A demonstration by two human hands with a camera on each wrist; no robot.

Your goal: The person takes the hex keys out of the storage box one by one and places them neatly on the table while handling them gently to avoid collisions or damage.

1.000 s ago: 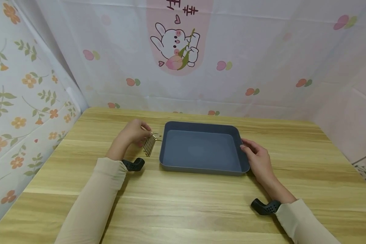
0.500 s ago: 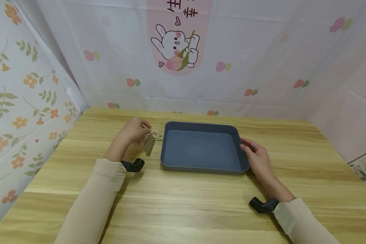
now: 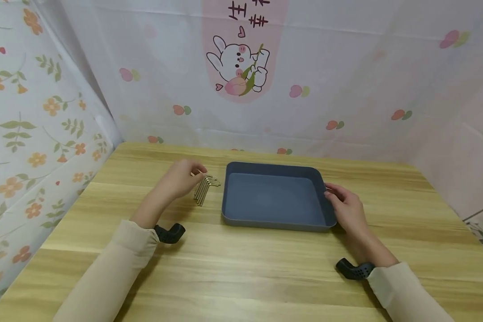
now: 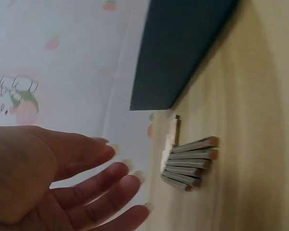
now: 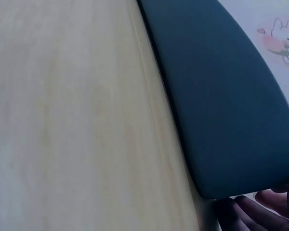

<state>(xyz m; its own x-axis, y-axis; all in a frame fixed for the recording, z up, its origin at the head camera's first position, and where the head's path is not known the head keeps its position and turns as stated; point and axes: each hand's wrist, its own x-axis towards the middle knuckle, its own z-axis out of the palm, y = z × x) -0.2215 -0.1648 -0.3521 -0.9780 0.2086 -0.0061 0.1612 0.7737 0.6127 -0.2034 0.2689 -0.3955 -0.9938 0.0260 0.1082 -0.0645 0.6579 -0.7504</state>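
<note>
Several brass-coloured L-shaped hex keys [image 3: 201,193] lie nested side by side on the wooden table, left of a dark grey-blue rectangular tray [image 3: 274,199]. My left hand [image 3: 181,177] is over their upper ends, fingers loosely bent. The left wrist view shows a gap between the fingertips [image 4: 135,177] and the hex keys [image 4: 188,163], and nothing between thumb and fingers. At the tray's right wall my right hand [image 3: 347,211] grips the rim, thumb at the top edge and fingers outside. Those fingers [image 5: 253,214] are partly hidden behind the tray in the right wrist view.
Bare wood [image 3: 249,273] stretches in front of the tray. A white curtain [image 3: 338,67] with a rabbit print hangs behind the table, and a floral one [image 3: 44,147] on the left. Each wrist carries a black curved piece [image 3: 170,233].
My left wrist has drawn back toward me, and the hand has turned slightly. A small gap now shows between hex keys and tray. My right hand keeps its hold; the head view has shifted.
</note>
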